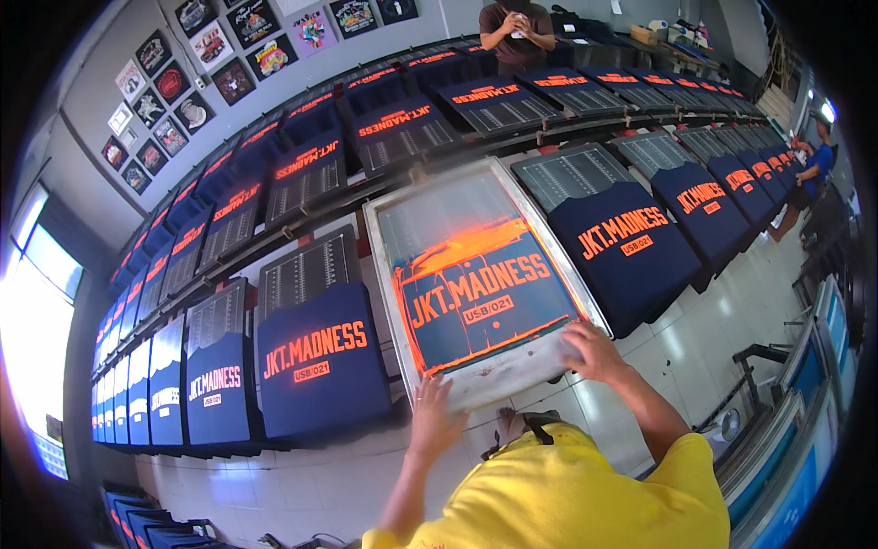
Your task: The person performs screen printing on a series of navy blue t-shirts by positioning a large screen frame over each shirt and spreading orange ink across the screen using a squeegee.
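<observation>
A screen-printing frame (498, 389) with a pale metal rim lies tilted over a board in front of me. Its mesh carries an orange lettering design, with thick wet orange ink (471, 245) smeared in a band above the letters. At the frame's near left corner, my left hand (435, 421) grips the rim, fingers over the top. My right hand (594, 355) holds the near right corner with bent fingers. Beneath the mesh the garment is mostly hidden. On the right lies a navy shirt (631, 274) with orange print; on the left, another navy shirt (325, 384) has the same print.
Long rows of boards with printed navy shirts (215, 412) run along both sides and behind a dark rail (274, 240). A person (517, 37) stands at the far side; another person in blue (817, 160) is far right. Stacked frames (777, 457) lean at the lower right.
</observation>
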The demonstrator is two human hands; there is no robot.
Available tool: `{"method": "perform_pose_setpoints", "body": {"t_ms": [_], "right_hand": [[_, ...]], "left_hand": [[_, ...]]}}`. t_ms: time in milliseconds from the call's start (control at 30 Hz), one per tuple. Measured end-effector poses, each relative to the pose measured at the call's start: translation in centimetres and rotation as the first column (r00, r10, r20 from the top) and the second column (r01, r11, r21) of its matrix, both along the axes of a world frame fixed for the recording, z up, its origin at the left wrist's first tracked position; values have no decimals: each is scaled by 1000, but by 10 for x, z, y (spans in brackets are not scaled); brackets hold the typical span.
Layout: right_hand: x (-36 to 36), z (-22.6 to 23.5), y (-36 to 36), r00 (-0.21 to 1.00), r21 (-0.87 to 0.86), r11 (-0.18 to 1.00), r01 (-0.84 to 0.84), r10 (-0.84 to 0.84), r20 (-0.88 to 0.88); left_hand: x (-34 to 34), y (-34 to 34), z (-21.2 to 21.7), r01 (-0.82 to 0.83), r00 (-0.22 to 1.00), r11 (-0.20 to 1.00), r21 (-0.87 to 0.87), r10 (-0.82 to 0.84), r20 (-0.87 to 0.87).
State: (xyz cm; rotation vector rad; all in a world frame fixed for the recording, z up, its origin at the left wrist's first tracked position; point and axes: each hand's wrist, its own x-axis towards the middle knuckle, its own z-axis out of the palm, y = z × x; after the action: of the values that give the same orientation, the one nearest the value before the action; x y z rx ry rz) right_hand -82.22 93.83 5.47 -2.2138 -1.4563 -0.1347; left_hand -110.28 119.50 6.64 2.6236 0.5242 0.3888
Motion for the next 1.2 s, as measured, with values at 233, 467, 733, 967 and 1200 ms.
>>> {"method": "perform_pose_setpoints", "body": {"t_ms": [233,467,733,967,1200], "right_hand": [[70,-45,8,829,112,837,535,-495,-261],[106,-89,16,682,103,725,681,-576,-452],[100,-82,32,551,-10,659,752,-636,-540],[98,-68,34,479,-90,642,761,-650,-590],[100,-75,30,487,-77,639,766,-654,-579]], "left_hand": [[-19,75,-93,-406,870,879,-251,456,189],[-2,90,-75,-494,862,785,-374,499,-91],[-15,122,-90,-357,889,405,-842,424,-173],[-30,153,-136,-288,924,473,-833,365,-112],[-20,141,-107,-342,901,384,-858,393,-183]]}}
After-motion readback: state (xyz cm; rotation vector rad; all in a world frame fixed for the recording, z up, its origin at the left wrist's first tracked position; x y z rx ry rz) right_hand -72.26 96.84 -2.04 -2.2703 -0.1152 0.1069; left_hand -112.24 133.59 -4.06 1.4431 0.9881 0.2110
